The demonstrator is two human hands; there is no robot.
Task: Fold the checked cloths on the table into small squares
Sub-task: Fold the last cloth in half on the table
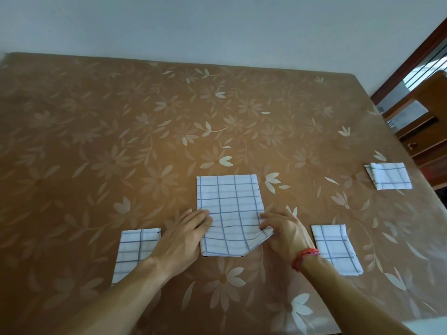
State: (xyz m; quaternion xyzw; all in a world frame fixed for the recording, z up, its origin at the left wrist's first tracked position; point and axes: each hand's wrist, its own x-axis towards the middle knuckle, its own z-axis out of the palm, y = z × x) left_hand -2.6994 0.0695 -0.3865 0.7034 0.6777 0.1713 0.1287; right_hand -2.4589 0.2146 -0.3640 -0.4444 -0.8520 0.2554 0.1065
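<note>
Head view, the only one you've got. The middle cloth [229, 209] lies flat on the table [121, 117] right in front of you, a rectangle with its long sides running away from you. Its far edge and left edge look straight. The near right corner is pulled up and turned in, so that corner reads as a diagonal.

Your left hand [183, 235] is flat, fingers straight and together, with the fingertips on the cloth's left edge about halfway down. Your right hand [283, 235] has its fingers curled and is pinching that lifted near right corner. There's a red thread band [305, 257] on that wrist.

Room-wise, it's tight at your sides. The left cloth [134, 247] sits just outside your left hand, and your forearm covers its near right part. The right cloth [336, 247] is just beside your right wrist, already folded small. The far cloth [389, 176] is well apart, near the table's right edge, with a flap standing up along its left side.

Beyond the middle cloth a broad stretch of flower-patterned table cover runs to the far edge, which meets the wall [217, 27]. Off the right edge there's a wooden cabinet [420, 131].
</note>
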